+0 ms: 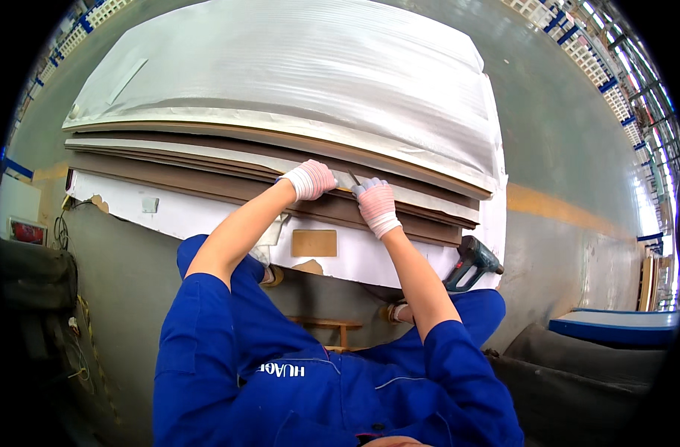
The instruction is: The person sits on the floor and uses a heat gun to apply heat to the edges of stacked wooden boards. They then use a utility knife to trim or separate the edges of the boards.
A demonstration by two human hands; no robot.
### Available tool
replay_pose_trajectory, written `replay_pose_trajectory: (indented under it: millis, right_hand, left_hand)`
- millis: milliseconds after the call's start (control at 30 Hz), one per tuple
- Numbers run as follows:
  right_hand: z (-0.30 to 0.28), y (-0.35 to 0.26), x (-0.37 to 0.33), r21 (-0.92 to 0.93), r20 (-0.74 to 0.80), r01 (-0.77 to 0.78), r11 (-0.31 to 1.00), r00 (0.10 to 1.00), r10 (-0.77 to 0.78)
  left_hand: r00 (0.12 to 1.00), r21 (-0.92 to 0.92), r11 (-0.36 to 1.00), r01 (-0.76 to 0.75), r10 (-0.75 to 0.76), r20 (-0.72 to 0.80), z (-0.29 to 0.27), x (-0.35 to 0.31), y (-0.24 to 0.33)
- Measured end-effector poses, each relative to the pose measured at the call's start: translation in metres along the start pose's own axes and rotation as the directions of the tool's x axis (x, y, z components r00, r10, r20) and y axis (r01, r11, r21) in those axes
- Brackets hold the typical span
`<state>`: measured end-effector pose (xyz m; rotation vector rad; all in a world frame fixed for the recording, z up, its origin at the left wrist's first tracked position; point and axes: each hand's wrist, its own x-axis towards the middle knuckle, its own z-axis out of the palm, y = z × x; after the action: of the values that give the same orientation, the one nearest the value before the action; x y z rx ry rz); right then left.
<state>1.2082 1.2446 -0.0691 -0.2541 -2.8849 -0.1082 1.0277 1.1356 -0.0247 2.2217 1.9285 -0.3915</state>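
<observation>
Long brown strips lie stacked in front of me, with a pale strip between them. My left hand, in a pink-and-white striped glove, has its fingers curled over the edge of the strips near their middle. Just to its right, my right hand, gloved alike, is closed around a thin dark pointed tool like a knife blade; its handle is hidden in the fingers. The tool's tip points up and left over the strips. Behind them lies a large panel covered in white foam sheet.
A dark green power tool, shaped like a heat gun, rests at the right end of the white work surface. A brown rectangular piece lies near its front edge. A low wooden stool shows between my legs. A blue-edged panel is at right.
</observation>
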Motion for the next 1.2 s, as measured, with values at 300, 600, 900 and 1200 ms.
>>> replay_pose_trajectory:
  millis: [300,600,900,1200]
  right_hand:
    - [0.011,-0.037,0.027,0.018,-0.185,0.068,0.998,0.981,-0.064]
    - [0.008,-0.048,0.053,-0.017,0.013,0.066,0.998,0.998,-0.066]
    - [0.003,-0.060,0.056,0.047,-0.141,0.130,0.990,0.982,-0.122]
    - [0.018,-0.124,0.107,-0.001,0.027,-0.017,1.000,1.000,0.017]
  left_hand:
    - [0.957,0.017,0.959,0.282,-0.281,-0.067,0.011,-0.058,-0.040]
    - [0.996,0.048,0.995,0.086,-0.087,0.002,0.026,-0.054,-0.052]
    - [0.978,-0.046,0.981,0.190,-0.193,-0.084,0.013,-0.089,-0.068]
    - [0.948,0.041,0.947,0.318,-0.317,-0.017,0.047,-0.107,-0.102]
